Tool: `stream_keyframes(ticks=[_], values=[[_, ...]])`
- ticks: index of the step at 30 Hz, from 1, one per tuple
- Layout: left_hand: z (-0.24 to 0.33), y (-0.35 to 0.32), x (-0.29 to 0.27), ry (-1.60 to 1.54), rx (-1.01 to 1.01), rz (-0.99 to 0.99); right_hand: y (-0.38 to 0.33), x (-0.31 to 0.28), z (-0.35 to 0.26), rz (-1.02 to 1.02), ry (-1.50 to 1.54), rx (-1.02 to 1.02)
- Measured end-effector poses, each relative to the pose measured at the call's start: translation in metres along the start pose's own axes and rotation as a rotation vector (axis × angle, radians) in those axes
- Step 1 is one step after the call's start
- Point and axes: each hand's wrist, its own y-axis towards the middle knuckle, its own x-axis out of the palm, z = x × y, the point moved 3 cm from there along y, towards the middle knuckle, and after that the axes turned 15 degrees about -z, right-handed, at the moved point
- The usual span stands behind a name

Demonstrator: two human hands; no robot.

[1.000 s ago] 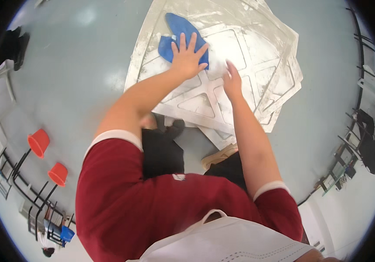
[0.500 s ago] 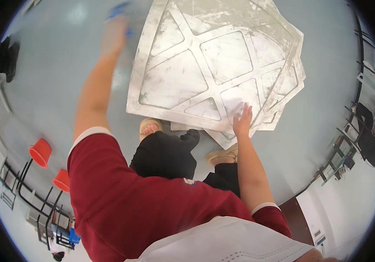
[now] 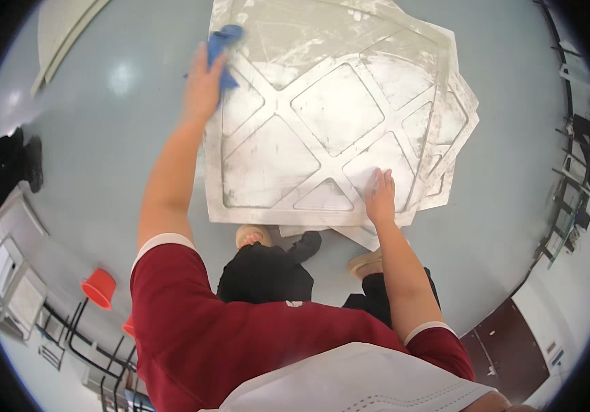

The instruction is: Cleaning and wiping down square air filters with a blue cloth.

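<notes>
- White panel (image 3: 339,110) tops the stack; we work from it.
- Our left hand (image 3: 202,89) clasps a blue cloth (image 3: 223,40) at the panel's far left edge.
- Our right hand (image 3: 381,196), fingers extended, rests near the panel's near right corner.

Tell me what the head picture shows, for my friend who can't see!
A left hand holds a blue cloth at the upper-left edge of a smudged white panel stacked on other panels; the right hand is over its lower right.
</notes>
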Motion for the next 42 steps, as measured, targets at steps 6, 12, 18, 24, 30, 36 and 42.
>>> stream_keyframes(ticks=[6,12,18,24,30,36,42], values=[[-0.029,0.091,-0.026,-0.101,-0.127,0.494,-0.001,0.002,-0.002,0.000,-0.038,0.013],[-0.008,0.171,0.014,-0.099,-0.308,0.249,-0.003,-0.009,-0.002,-0.053,-0.053,0.019],[0.066,0.202,0.025,0.116,-0.167,0.145,-0.006,-0.016,0.001,-0.071,-0.008,0.003],[0.203,0.231,0.103,0.060,0.282,0.007,-0.007,-0.017,0.004,-0.054,0.050,0.012],[0.321,0.184,0.155,-0.139,0.691,-0.191,-0.008,-0.014,0.007,-0.097,0.034,0.044],[0.243,0.138,0.125,0.287,0.666,-0.196,-0.003,-0.006,0.004,-0.037,-0.104,0.025],[-0.005,0.079,0.015,0.706,0.288,-0.169,-0.007,-0.011,0.001,-0.052,-0.050,0.016]])
